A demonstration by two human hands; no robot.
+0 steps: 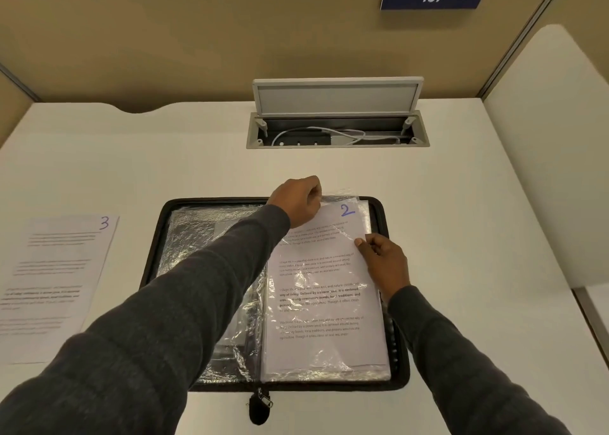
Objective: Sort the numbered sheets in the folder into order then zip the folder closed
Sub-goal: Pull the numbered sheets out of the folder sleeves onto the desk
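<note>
Black folder, one, open on table. Two sheets: sheet 2 on its right half, pinched at top by left hand, at side by right hand; sheet 3 loose, left of folder

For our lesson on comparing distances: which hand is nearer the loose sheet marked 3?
Left. The left hand pinches the top of the sheet marked 2, right of sheet 3; the right hand pinches that sheet's right edge, farther off.
</note>
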